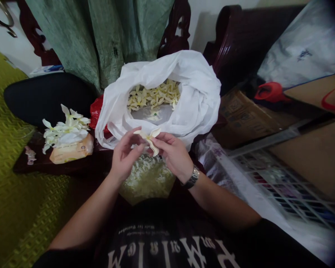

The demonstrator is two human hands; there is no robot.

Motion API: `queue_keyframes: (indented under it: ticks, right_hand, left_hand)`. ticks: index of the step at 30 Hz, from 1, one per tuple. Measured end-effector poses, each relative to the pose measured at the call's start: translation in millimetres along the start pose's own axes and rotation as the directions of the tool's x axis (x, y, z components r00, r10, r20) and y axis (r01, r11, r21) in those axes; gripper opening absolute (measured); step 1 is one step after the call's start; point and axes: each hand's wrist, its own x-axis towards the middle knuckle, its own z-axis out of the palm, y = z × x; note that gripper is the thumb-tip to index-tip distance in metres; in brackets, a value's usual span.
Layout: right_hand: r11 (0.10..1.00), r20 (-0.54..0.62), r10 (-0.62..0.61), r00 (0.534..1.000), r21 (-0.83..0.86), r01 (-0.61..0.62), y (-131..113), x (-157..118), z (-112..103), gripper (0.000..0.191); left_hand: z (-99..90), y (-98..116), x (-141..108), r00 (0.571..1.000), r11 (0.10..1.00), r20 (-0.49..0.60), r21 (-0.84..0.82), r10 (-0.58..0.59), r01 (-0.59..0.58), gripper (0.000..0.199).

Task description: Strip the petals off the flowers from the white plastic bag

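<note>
Soft, even indoor light fills the frame from no visible source, casting only faint shadows. The white plastic bag burns brightest, close to glare. The left hand, the right hand and the pale flower they pinch stay reasonably sharp, while wide-angle distortion bows the edges, the wire rack softens into blur and dark vignetting shades the right corners.
</note>
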Motion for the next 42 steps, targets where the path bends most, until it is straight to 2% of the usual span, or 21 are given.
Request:
queue_keyframes:
  ticks: [2, 4, 6, 9, 12, 17, 24, 28, 31, 33, 38, 42]
  right_hand:
    - [0.988, -0.053, -0.122, 0.991, -0.096, 0.117, 4, 0, 0, 0.021]
    - [0.96, -0.048, -0.215, 0.975, -0.194, 0.202, 6, -2, 0, 0.02]
    - [0.943, -0.016, -0.25, 0.968, -0.233, 0.239, 9, -6, 2, 0.019]
    - [0.954, 0.02, -0.233, 0.972, -0.189, 0.233, 13, -10, 2, 0.018]
    - [0.969, 0.024, -0.199, 0.98, -0.148, 0.2, 17, -12, 1, 0.018]
    - [0.978, 0.018, -0.151, 0.988, -0.145, 0.152, 15, -12, 2, 0.028]
    - [0.996, 0.057, -0.013, 0.998, -0.083, 0.017, 14, -8, 0, 0.031]
    - [0.994, 0.022, -0.058, 0.998, -0.087, 0.06, 16, -7, -1, 0.033]
    - [0.993, 0.005, -0.089, 0.996, -0.074, 0.089, 17, -8, 0, 0.037]
    - [0.995, 0.026, -0.068, 0.997, -0.069, 0.07, 17, -9, 0, 0.037]
    - [0.998, 0.063, -0.021, 0.998, -0.06, 0.025, 21, -10, 0, 0.031]
    - [0.997, 0.023, -0.06, 0.998, -0.037, 0.061, 22, -8, 0, 0.031]
  left_hand:
    - [5.5, 2, -5, 0.998, 0.998, -0.061, 0.06, 0.005, -0.002, 0.056]
    - [10.1, 5, -6, 0.992, 0.987, -0.123, 0.16, 0.021, -0.001, 0.039]
    - [12.9, 8, -4, 0.986, 0.981, -0.167, 0.196, 0.028, 0.005, 0.021]
    - [13.4, 10, 1, 0.983, 0.993, -0.18, 0.105, -0.03, 0.05, 0.018]
    - [10.9, 10, 3, 0.984, 0.993, -0.133, -0.002, -0.117, 0.118, 0.02]
    - [7.5, 11, 2, 0.994, 0.994, -0.04, 0.016, -0.103, 0.104, 0.014]
    - [9.5, 5, 2, 0.966, 0.948, -0.027, -0.203, -0.257, 0.247, 0.023]
    - [11.1, 8, 4, 0.948, 0.928, 0.011, -0.202, -0.318, 0.313, 0.025]
    - [10.7, 10, 6, 0.967, 0.958, -0.004, -0.138, -0.256, 0.253, 0.02]
    - [10.1, 9, 6, 0.973, 0.966, -0.025, -0.131, -0.228, 0.223, 0.024]
    - [11.5, 5, 5, 0.951, 0.928, -0.01, -0.221, -0.309, 0.299, 0.026]
    - [13.5, 6, 7, 0.939, 0.905, 0.021, -0.259, -0.343, 0.337, 0.02]
